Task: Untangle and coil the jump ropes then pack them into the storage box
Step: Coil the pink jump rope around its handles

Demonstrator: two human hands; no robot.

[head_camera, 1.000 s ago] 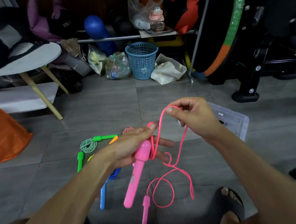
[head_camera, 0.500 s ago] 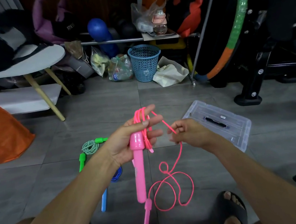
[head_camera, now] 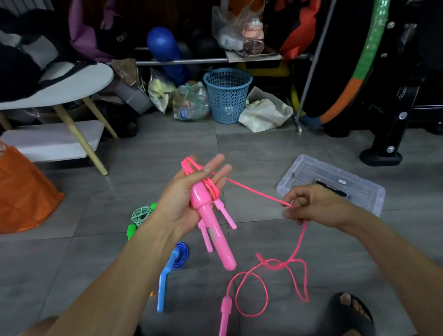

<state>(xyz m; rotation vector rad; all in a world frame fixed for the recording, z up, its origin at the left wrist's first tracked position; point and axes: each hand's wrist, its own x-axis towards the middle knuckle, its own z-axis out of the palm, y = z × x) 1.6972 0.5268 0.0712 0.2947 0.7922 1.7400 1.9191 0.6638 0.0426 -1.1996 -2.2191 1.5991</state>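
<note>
Pink jump rope (head_camera: 273, 267) being coiled above the tiled floor (head_camera: 333, 252)

The left hand (head_camera: 188, 198) is clamping its thick pink handle (head_camera: 213, 229) under the thumb (fingers straight, loops lying across them); the right hand (head_camera: 311, 203), at three o'clock, is pinching the taut cord. The clear storage box (head_camera: 365, 193) is sitting just beyond.

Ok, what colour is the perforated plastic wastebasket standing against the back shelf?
Light blue. The perforated plastic wastebasket shows best in the head view, the only one.
</note>
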